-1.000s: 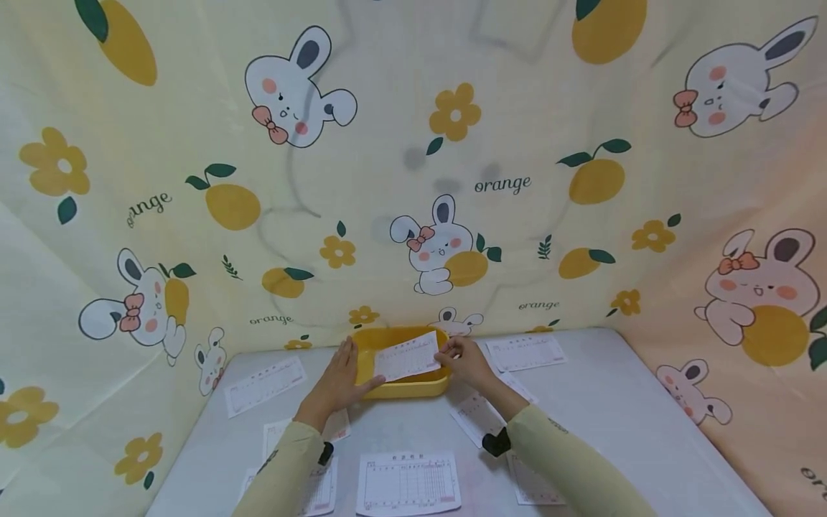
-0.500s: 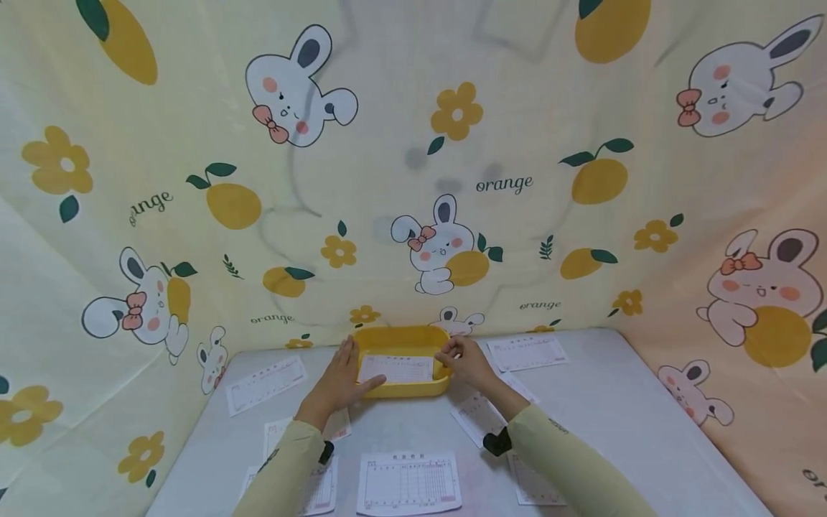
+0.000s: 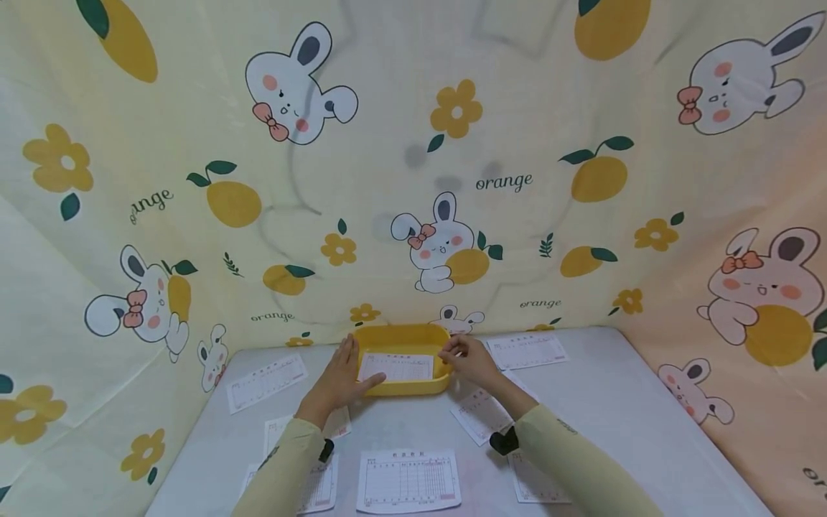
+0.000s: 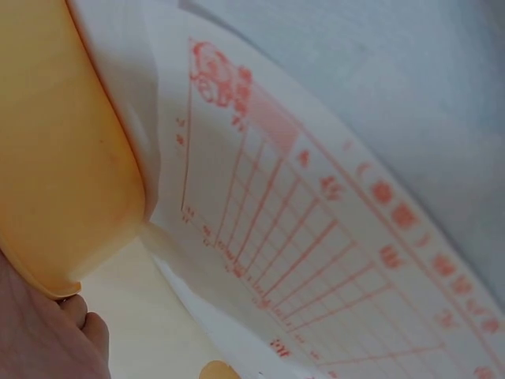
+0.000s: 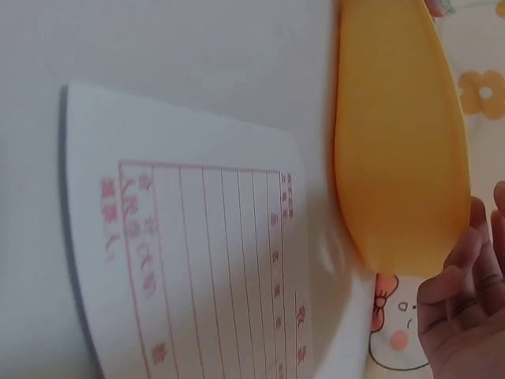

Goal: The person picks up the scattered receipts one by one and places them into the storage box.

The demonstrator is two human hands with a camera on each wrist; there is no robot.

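At the far middle of the worktop (image 3: 601, 402), against the hanging cloth (image 3: 413, 179): a tray (image 3: 402, 335), with one form (image 3: 396, 367) lying flat in it. Left hand (image 3: 339, 380) flat against the tray's left side, right hand (image 3: 470, 359) at its right rim. Right of the tray, a far-right sheet (image 3: 526, 350); left of it, a far-left sheet (image 3: 265, 384). Nearer, in front of the tray, a near middle sheet (image 3: 408, 481). Between that and the right hand, partly under the right forearm, another sheet (image 3: 481, 416).

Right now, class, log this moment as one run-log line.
left hand: rests on yellow tray | right hand: by tray's right rim | form: flat inside tray
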